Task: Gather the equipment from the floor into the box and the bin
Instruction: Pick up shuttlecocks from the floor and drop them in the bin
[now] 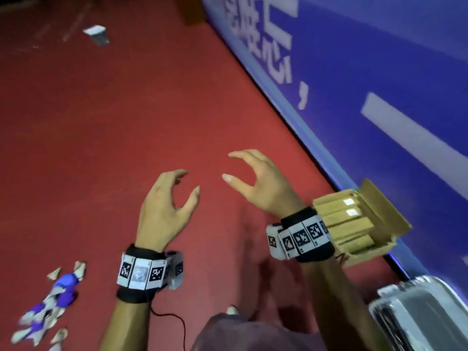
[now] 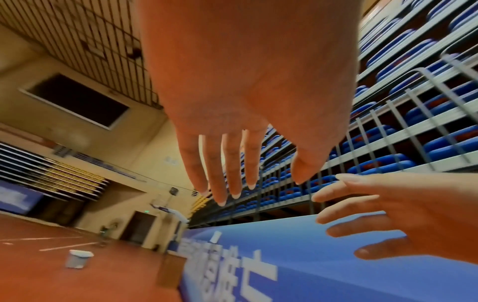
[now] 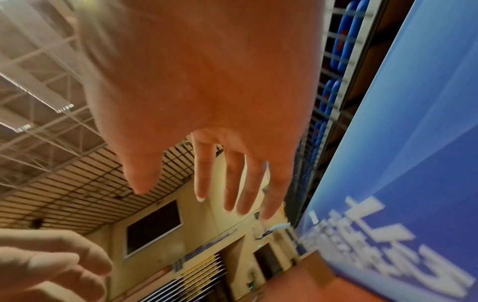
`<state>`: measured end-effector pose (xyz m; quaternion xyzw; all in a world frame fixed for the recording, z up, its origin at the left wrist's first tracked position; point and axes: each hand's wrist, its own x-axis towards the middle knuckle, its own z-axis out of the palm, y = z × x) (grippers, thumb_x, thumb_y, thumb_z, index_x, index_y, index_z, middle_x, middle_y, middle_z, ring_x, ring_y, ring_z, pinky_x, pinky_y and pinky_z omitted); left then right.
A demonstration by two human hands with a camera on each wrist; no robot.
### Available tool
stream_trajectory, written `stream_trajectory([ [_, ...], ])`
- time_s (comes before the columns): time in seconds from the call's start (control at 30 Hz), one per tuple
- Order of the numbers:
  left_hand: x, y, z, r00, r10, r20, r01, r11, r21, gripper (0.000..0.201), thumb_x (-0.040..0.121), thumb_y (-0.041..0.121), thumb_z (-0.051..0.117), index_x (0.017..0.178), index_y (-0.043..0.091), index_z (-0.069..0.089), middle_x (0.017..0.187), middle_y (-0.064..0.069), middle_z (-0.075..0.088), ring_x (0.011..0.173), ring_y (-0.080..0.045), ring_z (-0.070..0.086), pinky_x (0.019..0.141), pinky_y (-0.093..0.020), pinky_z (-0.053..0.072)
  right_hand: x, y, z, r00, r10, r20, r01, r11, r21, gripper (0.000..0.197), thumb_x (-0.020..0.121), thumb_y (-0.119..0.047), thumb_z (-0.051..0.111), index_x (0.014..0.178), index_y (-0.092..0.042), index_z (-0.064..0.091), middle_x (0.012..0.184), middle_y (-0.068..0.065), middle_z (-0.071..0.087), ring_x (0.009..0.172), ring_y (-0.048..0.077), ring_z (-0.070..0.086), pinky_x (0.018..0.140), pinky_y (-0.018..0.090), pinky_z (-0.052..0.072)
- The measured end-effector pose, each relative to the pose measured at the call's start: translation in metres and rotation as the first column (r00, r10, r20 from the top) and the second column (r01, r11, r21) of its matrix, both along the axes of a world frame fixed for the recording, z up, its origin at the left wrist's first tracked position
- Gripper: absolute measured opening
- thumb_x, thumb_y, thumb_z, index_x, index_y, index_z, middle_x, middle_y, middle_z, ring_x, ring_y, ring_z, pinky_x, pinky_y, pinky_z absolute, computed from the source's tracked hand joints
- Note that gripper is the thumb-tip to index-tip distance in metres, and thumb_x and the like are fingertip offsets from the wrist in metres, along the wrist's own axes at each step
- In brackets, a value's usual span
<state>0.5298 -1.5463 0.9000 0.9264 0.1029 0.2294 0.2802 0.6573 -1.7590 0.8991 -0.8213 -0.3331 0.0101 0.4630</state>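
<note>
- From the head view, both hands hung over the red floor (image 1: 126, 110) holding nothing: the left hand (image 1: 164, 209) had its fingers loosely curved and slack, and the right hand (image 1: 258, 181) was spread the same way, thumb apart from the fingers. Just behind the right wrist a cardboard box (image 1: 374, 239) stood against the blue banner (image 1: 379, 72), flaps up, with what looked like rows of tan packets packed side by side inside. I judged that part well on. A scatter of white and blue pieces (image 1: 50, 300) lay on the floor at the person's left, not yet gathered; I could not tell what they were. A small white bin (image 1: 97, 34) stood far off across the floor.
- From the left wrist view, the left hand's fingers (image 2: 227, 163) were straight and free, and the right hand (image 2: 401, 214) hovered near it, also free. The bin (image 2: 77, 258) stood well apart on the floor; its contents could not be seen.
- From the right wrist view, the right hand's fingers (image 3: 232, 179) hung released, gripping nothing, with the banner (image 3: 413, 122) beside them.
</note>
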Motion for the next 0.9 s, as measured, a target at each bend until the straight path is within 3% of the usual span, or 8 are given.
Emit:
stream_trajectory([
  [0.2,-0.086,0.157,-0.021,0.945,0.314,-0.092,-0.312,0.949,0.037,0.041,0.092,0.041,0.073,0.127,0.023,0.061,0.119,0.007,0.065,0.107,-0.012,0.065,0.09,-0.037,0.055,-0.026,0.187,-0.018,0.967,0.248,-0.058,-0.247,0.969,0.022,0.043,0.096,-0.052,0.065,0.135,-0.035,0.058,0.132,-0.021,0.056,0.13,0.003,0.051,0.112,0.037,0.044],
  [0.33,-0.141,0.208,-0.037,0.855,0.508,-0.102,-0.506,0.861,0.044,0.04,0.091,0.038,0.074,0.126,0.021,0.062,0.116,0.005,0.065,0.106,-0.015,0.066,0.091,-0.036,0.054,-0.039,0.279,-0.029,0.899,0.435,-0.051,-0.436,0.9,-0.016,0.043,0.096,-0.055,0.061,0.135,-0.037,0.056,0.132,-0.022,0.055,0.131,0.003,0.051,0.111,0.039,0.045],
  [0.5,-0.192,0.248,-0.049,0.695,0.709,-0.122,-0.714,0.7,-0.004,0.037,0.09,0.036,0.074,0.124,0.026,0.062,0.117,0.01,0.066,0.104,-0.015,0.067,0.09,-0.04,0.056,-0.049,0.383,-0.04,0.784,0.617,-0.074,-0.618,0.786,0.006,0.042,0.096,-0.053,0.064,0.134,-0.038,0.057,0.131,-0.022,0.055,0.128,0.003,0.052,0.108,0.04,0.048],
  [0.63,-0.209,0.287,-0.056,0.562,0.814,-0.15,-0.819,0.572,0.036,0.036,0.091,0.041,0.072,0.123,0.03,0.06,0.117,0.012,0.064,0.105,-0.018,0.067,0.088,-0.044,0.057,-0.045,0.469,-0.044,0.679,0.731,-0.067,-0.731,0.681,0.03,0.041,0.095,-0.05,0.067,0.132,-0.036,0.058,0.127,-0.019,0.057,0.123,0.005,0.055,0.104,0.039,0.05],
  [0.9,-0.184,0.38,-0.053,0.292,0.942,-0.168,-0.949,0.307,0.07,0.04,0.093,0.042,0.07,0.129,0.027,0.059,0.121,0.013,0.062,0.107,-0.008,0.064,0.085,-0.032,0.054,-0.007,0.66,-0.041,0.48,0.872,-0.098,-0.877,0.478,-0.04,0.042,0.092,-0.05,0.07,0.13,-0.036,0.06,0.127,-0.013,0.059,0.122,0.009,0.056,0.107,0.04,0.048],
])
